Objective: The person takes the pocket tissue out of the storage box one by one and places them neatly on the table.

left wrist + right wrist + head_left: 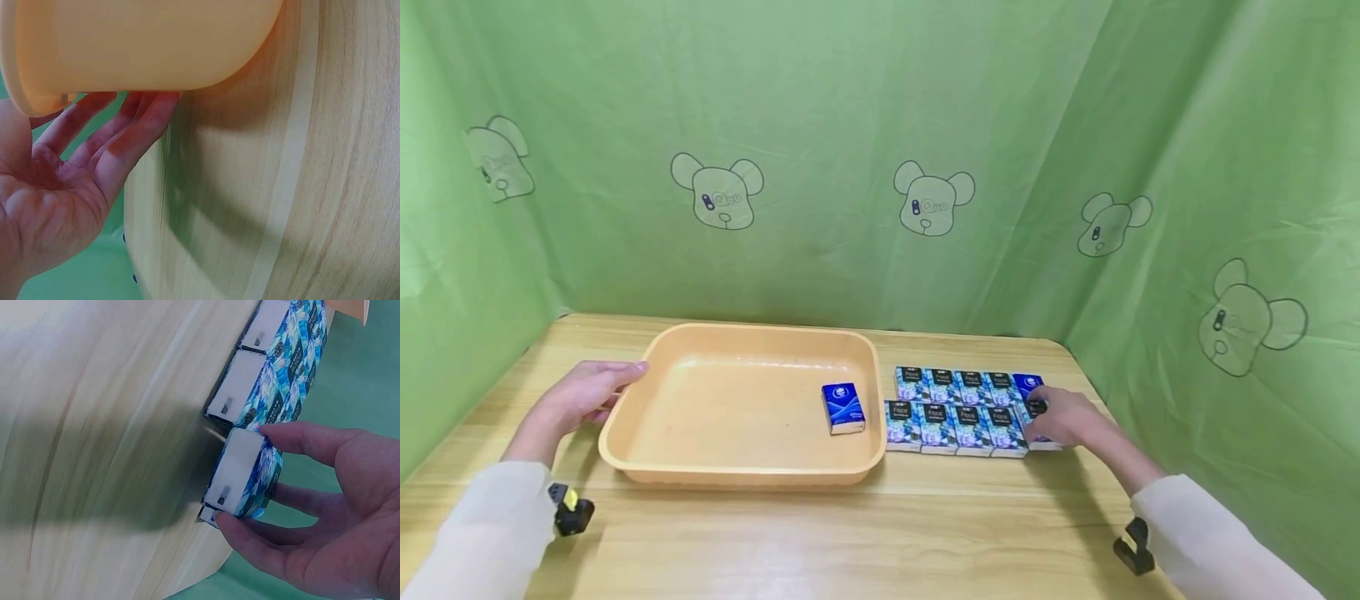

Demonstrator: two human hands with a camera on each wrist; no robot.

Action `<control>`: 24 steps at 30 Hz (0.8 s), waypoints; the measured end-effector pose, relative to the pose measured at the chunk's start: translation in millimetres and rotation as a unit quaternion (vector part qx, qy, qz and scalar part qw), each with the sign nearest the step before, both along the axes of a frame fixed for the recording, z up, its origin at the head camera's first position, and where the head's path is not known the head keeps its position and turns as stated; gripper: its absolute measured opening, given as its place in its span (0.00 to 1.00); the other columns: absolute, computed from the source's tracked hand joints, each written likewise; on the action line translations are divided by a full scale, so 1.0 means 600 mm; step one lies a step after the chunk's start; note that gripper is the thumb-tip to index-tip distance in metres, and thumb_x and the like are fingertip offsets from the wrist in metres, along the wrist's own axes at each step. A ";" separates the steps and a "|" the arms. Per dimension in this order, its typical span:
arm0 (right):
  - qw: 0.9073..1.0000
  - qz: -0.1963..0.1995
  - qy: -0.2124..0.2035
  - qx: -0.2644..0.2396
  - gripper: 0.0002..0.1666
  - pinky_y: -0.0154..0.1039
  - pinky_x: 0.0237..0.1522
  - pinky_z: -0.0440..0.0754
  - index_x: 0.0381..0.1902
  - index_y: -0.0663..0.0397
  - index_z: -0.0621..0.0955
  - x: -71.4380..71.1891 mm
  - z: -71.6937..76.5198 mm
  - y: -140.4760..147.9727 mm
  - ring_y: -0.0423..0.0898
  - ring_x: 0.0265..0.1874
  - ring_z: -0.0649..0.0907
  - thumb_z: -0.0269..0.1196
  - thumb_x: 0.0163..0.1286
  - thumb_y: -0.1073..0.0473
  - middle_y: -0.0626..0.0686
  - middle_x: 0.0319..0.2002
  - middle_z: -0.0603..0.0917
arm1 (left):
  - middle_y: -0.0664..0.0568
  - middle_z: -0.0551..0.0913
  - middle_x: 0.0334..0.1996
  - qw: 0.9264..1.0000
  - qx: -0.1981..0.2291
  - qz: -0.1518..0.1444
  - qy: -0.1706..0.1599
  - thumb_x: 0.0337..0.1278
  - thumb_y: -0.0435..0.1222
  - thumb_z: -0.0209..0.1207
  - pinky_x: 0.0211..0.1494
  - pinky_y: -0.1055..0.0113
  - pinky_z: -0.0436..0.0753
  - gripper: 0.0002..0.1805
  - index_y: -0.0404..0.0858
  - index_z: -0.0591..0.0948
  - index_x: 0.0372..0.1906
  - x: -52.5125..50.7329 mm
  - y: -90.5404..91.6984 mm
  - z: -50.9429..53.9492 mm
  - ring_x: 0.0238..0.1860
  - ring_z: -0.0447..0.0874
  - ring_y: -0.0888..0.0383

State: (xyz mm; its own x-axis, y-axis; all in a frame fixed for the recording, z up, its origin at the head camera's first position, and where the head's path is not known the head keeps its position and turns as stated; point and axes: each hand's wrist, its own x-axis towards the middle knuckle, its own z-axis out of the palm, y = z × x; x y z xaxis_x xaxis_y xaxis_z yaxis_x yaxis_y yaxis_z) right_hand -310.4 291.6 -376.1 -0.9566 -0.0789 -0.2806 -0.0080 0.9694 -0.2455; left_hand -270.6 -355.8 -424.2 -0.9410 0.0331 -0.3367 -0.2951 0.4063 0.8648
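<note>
My left hand (pixel 587 390) holds the left rim of a pale orange plastic tray (pixel 737 477). Its thumb lies over the rim while the fingers touch the outer wall, as the left wrist view shows. At the right end of two rows of small tissue packs, my right hand (pixel 1066 417) pinches a floral tissue pack (pixel 237 470) between thumb and fingers. That pack sits slightly apart from the floral packs (pixel 973 429) beside it. Part of another pack (pixel 209 516) shows beneath it. A blue tissue pack (pixel 843 408) lies in the tray's right side.
Another blue pack (pixel 1027 385) ends the back row, partly behind my right hand. The rows stand close to the tray's right wall on a wooden table (pixel 850 542). A green curtain (pixel 827 275) with bear-head outlines surrounds the back and sides.
</note>
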 end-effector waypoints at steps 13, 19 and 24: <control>0.999 -0.015 -0.020 -0.031 0.51 0.43 0.27 0.83 0.73 0.73 0.61 0.004 -0.018 0.002 0.42 0.18 0.74 0.71 0.57 0.60 0.81 0.65 0.68 | 0.49 0.88 0.45 1.000 0.003 0.000 -0.002 0.79 0.52 0.45 0.44 0.60 0.90 0.42 0.21 0.52 0.76 0.000 0.002 0.000 0.39 0.88 0.61; 1.000 0.008 -0.010 -0.009 0.51 0.47 0.34 0.85 0.72 0.75 0.63 0.002 -0.018 0.002 0.55 0.32 0.83 0.72 0.58 0.57 0.82 0.66 0.66 | 0.53 0.88 0.42 1.000 0.008 0.002 -0.001 0.79 0.52 0.46 0.44 0.60 0.90 0.42 0.21 0.52 0.76 0.001 0.002 0.001 0.38 0.88 0.61; 0.999 0.031 -0.004 0.013 0.50 0.57 0.50 0.83 0.71 0.75 0.64 -0.001 -0.020 0.005 0.72 0.56 0.77 0.72 0.58 0.55 0.81 0.66 0.67 | 0.54 0.87 0.41 1.000 0.008 0.005 -0.001 0.79 0.52 0.46 0.44 0.60 0.90 0.42 0.22 0.52 0.76 0.002 0.003 0.001 0.38 0.87 0.61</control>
State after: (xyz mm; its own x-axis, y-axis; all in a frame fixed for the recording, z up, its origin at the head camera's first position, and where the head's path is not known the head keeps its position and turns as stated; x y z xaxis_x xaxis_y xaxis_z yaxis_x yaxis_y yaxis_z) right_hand -311.1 294.3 -388.2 -0.9476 -0.1300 -0.2917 -0.0654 0.9730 -0.2215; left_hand -269.6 -354.0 -423.4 -0.9410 0.0291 -0.3372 -0.2999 0.3902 0.8705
